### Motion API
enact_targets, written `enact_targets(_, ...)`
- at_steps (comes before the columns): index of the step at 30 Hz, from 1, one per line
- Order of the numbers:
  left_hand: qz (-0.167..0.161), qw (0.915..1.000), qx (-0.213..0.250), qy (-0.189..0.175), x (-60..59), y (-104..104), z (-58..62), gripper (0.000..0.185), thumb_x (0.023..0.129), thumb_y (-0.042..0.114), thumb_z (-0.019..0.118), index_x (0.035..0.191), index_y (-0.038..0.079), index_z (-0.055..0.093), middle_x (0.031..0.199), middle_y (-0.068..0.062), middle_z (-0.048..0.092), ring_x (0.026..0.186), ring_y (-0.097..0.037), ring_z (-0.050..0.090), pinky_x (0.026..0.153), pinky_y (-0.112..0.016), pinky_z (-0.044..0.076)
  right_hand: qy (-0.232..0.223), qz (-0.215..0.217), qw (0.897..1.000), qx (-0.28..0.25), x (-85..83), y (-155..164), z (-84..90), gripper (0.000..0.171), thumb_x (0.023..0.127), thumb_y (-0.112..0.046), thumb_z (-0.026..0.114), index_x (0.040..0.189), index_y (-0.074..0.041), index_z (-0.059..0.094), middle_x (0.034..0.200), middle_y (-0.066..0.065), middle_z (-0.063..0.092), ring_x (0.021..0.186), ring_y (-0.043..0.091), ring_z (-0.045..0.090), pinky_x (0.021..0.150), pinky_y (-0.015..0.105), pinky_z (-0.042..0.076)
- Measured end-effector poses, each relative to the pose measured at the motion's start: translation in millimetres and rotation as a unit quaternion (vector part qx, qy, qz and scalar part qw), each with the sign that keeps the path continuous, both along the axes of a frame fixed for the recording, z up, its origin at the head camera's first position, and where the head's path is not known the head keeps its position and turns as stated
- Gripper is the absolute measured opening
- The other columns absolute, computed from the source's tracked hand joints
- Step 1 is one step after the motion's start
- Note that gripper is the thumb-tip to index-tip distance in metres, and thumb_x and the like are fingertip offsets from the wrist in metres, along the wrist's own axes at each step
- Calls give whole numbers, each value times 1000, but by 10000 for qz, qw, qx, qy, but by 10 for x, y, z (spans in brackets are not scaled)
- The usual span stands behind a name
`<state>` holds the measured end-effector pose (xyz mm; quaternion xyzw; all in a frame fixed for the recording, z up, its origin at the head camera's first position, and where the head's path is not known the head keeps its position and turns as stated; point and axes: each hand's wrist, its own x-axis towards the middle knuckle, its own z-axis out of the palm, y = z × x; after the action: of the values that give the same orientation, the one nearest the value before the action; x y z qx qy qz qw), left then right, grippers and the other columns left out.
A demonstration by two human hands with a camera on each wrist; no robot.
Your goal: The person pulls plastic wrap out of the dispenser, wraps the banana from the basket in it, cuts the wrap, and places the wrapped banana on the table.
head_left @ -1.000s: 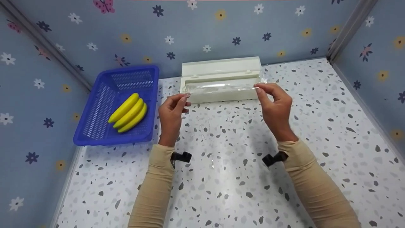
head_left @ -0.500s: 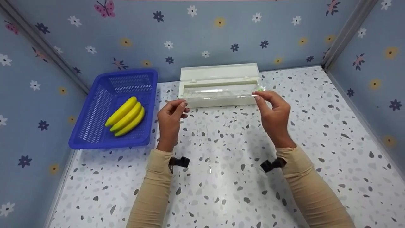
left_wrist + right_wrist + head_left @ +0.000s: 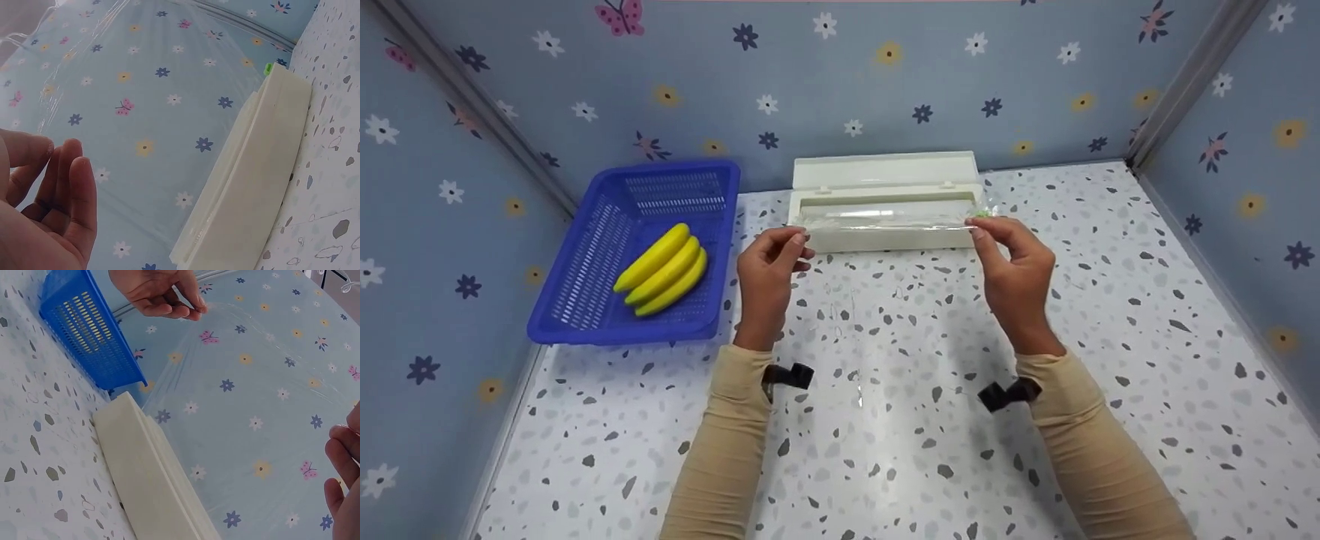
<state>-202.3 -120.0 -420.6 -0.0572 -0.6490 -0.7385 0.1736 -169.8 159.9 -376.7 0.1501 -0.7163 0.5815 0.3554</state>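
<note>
Clear film (image 3: 885, 224): long edge left-right, parallel to white box (image 3: 894, 241); left hand (image 3: 767, 264), right hand (image 3: 1018, 262) pinching opposite ends.

Between the left hand (image 3: 769, 262) and right hand (image 3: 1014, 262), the film (image 3: 892, 223) is clear with white glints. Just beyond the pinch, the box (image 3: 900, 241) is cream-white, a green tab (image 3: 268, 68) showing near the right hand. Left of the left hand, the basket (image 3: 667, 166) is deep blue, its bananas (image 3: 664, 271) yellow. Under the grip, the table (image 3: 885, 450) is white, flecked grey and near-black. Beyond, the wall (image 3: 697, 67) is pale blue with white, yellow and navy flowers (image 3: 824, 25) and pink butterflies (image 3: 620, 16). Behind the grip, the sleeves (image 3: 720, 450) are plain tan.
</note>
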Motion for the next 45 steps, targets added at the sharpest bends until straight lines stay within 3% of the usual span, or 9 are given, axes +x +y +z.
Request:
enact_targets(5, 22, 9999, 104, -10, 36, -23, 4, 22, 98, 7, 65, 109, -11, 67, 98, -17, 68, 81, -25, 67, 71, -33, 58, -8, 38, 9999, 114, 28, -17, -14, 13, 92, 12, 62, 101, 13, 70, 99, 22, 71, 100, 22, 66, 93, 31, 50)
enact_targets(12, -2, 9999, 105, 105, 47, -30, 22, 19, 98, 8, 65, 108, -8, 68, 98, -14, 70, 82, -25, 67, 72, -35, 58, 8, 130, 9998, -126, 32, -35, 38, 13, 91, 13, 62, 101, 15, 69, 99, 24, 70, 98, 24, 67, 90, 31, 51)
enact_targets(16, -7, 10000, 24, 86, 83, 5, 106, 18, 98, 6, 64, 108, -8, 68, 99, -18, 69, 82, -27, 67, 72, -35, 58, 9, 130, 9996, -260, 28, -21, 62, 12, 91, 14, 61, 101, 16, 69, 99, 24, 70, 97, 25, 67, 88, 31, 51)
enact_targets(22, -21, 9999, -6, 115, 48, 6, 98, 14, 97, 7, 65, 105, -3, 71, 100, -17, 70, 81, -26, 68, 71, -35, 58, -68, 164, 9989, -425, -108, 86, -105, 13, 92, 9, 63, 102, 9, 72, 101, 18, 72, 100, 26, 67, 91, 33, 51)
enact_targets(27, -78, 9999, -41, 143, 31, 32, 120, 16, 97, 7, 65, 106, -6, 70, 100, -17, 70, 80, -26, 68, 70, -34, 58, -48, 253, 9982, -548, -131, 149, -158, 13, 93, 4, 66, 103, 3, 74, 102, 14, 73, 101, 27, 67, 93, 36, 52)
enact_targets(34, -178, 9998, -25, 101, 41, 71, 133, 19, 98, 8, 65, 108, -8, 69, 101, -16, 71, 81, -25, 68, 71, -35, 58, -64, 230, 9972, -704, -55, 159, -111, 15, 92, 9, 64, 103, 7, 74, 101, 18, 72, 99, 26, 68, 89, 32, 52)
enact_targets(45, -60, 9996, -54, 268, 168, -27, 98, 17, 98, 7, 65, 107, -7, 70, 100, -16, 71, 80, -27, 68, 70, -34, 58, -56, 352, 9977, -580, 147, 0, 87, 14, 91, 15, 61, 102, 17, 68, 101, 28, 69, 101, 24, 67, 91, 35, 52)
